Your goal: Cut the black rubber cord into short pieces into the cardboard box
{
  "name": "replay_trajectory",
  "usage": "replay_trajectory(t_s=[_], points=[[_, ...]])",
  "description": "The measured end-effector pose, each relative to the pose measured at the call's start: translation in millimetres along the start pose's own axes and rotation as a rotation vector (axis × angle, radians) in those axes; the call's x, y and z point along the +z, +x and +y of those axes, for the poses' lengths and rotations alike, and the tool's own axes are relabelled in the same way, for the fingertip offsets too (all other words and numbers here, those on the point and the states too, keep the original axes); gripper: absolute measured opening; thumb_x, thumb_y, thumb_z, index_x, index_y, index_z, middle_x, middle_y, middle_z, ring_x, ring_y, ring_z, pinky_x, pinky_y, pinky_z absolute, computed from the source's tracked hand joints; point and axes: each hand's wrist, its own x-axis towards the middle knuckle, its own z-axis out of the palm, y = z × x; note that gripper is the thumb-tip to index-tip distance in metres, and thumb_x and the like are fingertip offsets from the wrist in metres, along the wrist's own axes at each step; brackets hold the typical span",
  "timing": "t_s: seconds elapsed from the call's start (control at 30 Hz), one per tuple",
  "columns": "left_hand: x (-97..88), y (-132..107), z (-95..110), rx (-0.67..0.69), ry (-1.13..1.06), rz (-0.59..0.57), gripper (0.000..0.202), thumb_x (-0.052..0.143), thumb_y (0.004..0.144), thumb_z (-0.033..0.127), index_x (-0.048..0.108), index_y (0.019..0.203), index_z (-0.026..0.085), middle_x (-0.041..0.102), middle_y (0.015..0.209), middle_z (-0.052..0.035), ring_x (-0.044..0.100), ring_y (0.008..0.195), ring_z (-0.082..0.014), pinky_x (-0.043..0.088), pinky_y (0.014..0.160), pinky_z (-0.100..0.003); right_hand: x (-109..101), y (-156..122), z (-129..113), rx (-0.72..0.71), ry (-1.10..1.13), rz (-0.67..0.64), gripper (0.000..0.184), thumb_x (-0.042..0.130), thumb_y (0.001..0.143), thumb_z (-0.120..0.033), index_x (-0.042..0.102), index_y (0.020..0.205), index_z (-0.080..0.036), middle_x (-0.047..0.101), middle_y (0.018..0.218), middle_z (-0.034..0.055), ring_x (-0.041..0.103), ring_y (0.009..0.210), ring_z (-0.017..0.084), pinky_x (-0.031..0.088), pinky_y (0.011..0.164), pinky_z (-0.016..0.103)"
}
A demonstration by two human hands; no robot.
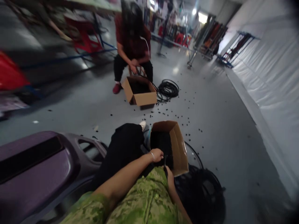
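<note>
Over the near edge of an open cardboard box [179, 149], my left hand [157, 155] is closed in a fist. Whatever lies in its fingers is too small and dark to make out. Just right of and below it, my right hand [170, 175] is wrapped round a dark hand tool [165, 168]. A thin tip of the tool points up towards my left hand; its exact kind is unclear. Dark material [160, 140] fills the bottom of the box. A coil of black hose or cable [203, 193] lies on the floor right of the box, with one strand running behind it.
Ahead, a seated co-worker [133, 46] bends over another cardboard box [146, 99], beside a second black coil [169, 88]. Small black bits are scattered over the grey floor [210, 105]. A purple plastic chair [42, 168] stands at my left. Racks [210, 40] stand farther back.
</note>
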Motion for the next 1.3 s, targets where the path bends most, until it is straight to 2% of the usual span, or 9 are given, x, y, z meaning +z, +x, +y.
replay_trajectory(t_s=[0.07, 0.2, 0.43, 0.6, 0.73, 0.9, 1.07, 1.23, 1.3], points=[[1.8, 3.9, -1.2, 0.019, -0.002, 0.003, 0.031, 0.055, 0.089, 0.033, 0.073, 0.113, 0.033, 0.075, 0.117, -0.0025, 0.067, 0.111, -0.0234, 0.052, 0.092, -0.033, 1.3, 5.5, 4.0, 0.020, 0.019, -0.007, 0.023, 0.048, 0.059, -0.048, 0.065, 0.062, -0.032, 0.073, 0.076, 0.0075, 0.070, 0.081, 0.034, 0.054, 0.077, 0.044], [7.4, 9.4, -2.9, -0.001, 0.032, -0.025, 0.034, 0.052, 0.090, 0.035, 0.072, 0.117, 0.031, 0.074, 0.119, -0.0065, 0.067, 0.113, -0.0255, 0.053, 0.094, -0.036, 3.4, 8.7, 4.7, 0.065, -0.002, 0.006, 0.021, 0.048, 0.052, -0.046, 0.064, 0.058, -0.034, 0.071, 0.071, 0.0055, 0.071, 0.082, 0.036, 0.052, 0.080, 0.046], [15.4, 15.2, -7.6, -0.045, 0.048, 0.016, 0.034, 0.053, 0.088, 0.038, 0.074, 0.115, 0.032, 0.074, 0.117, -0.0063, 0.067, 0.113, -0.0259, 0.054, 0.095, -0.037, 11.1, 8.7, 8.0, 0.075, -0.005, 0.048, 0.022, 0.046, 0.053, -0.045, 0.063, 0.056, -0.033, 0.069, 0.064, 0.0010, 0.069, 0.073, 0.033, 0.051, 0.073, 0.042], [19.5, 18.3, -12.3, -0.069, 0.042, 0.010, 0.038, 0.050, 0.090, 0.036, 0.073, 0.119, 0.028, 0.074, 0.117, -0.0081, 0.068, 0.111, -0.0259, 0.053, 0.093, -0.035, 17.7, 14.5, 20.8, 0.053, 0.077, 0.132, 0.025, 0.048, 0.052, -0.044, 0.064, 0.056, -0.026, 0.068, 0.059, -0.0006, 0.067, 0.068, 0.029, 0.050, 0.070, 0.037], [19.5, 17.1, -12.8, -0.098, 0.078, -0.028, 0.034, 0.055, 0.087, 0.033, 0.076, 0.113, 0.025, 0.075, 0.115, -0.0097, 0.068, 0.110, -0.0281, 0.053, 0.092, -0.035, 21.2, 17.5, 32.6, 0.038, 0.123, 0.169, 0.024, 0.050, 0.052, -0.044, 0.064, 0.056, -0.026, 0.067, 0.058, -0.0013, 0.066, 0.066, 0.029, 0.049, 0.068, 0.037], [18.4, 15.7, -13.0, -0.082, 0.055, 0.030, 0.034, 0.053, 0.088, 0.031, 0.076, 0.112, 0.025, 0.075, 0.113, -0.0101, 0.069, 0.110, -0.0283, 0.053, 0.093, -0.037, 22.5, 20.1, 36.5, 0.040, 0.137, 0.142, 0.016, 0.051, 0.051, -0.043, 0.061, 0.052, -0.030, 0.068, 0.059, -0.0041, 0.068, 0.070, 0.033, 0.050, 0.072, 0.041], [16.5, 13.1, -11.1, -0.055, 0.042, 0.039, 0.034, 0.054, 0.087, 0.032, 0.076, 0.111, 0.025, 0.075, 0.113, -0.0099, 0.068, 0.110, -0.0288, 0.053, 0.094, -0.037, 20.9, 20.4, 31.2, 0.037, 0.189, 0.124, 0.009, 0.054, 0.049, -0.040, 0.059, 0.048, -0.033, 0.066, 0.056, -0.0058, 0.067, 0.066, 0.032, 0.050, 0.067, 0.041], [11.8, 9.2, -7.5, -0.036, 0.010, 0.032, 0.037, 0.055, 0.087, 0.032, 0.073, 0.119, 0.026, 0.073, 0.120, -0.0103, 0.066, 0.114, -0.0295, 0.051, 0.097, -0.039, 17.8, 20.0, 28.6, 0.031, 0.231, 0.139, 0.012, 0.057, 0.050, -0.044, 0.060, 0.048, -0.033, 0.067, 0.057, -0.0033, 0.066, 0.066, 0.033, 0.050, 0.069, 0.044], [10.6, 8.3, -7.3, -0.028, -0.002, 0.031, 0.037, 0.056, 0.087, 0.033, 0.074, 0.118, 0.026, 0.073, 0.120, -0.0094, 0.066, 0.114, -0.0290, 0.051, 0.097, -0.039, 16.4, 19.9, 30.1, 0.024, 0.237, 0.107, 0.013, 0.057, 0.052, -0.044, 0.061, 0.049, -0.033, 0.068, 0.059, -0.0023, 0.067, 0.069, 0.033, 0.050, 0.071, 0.045]])
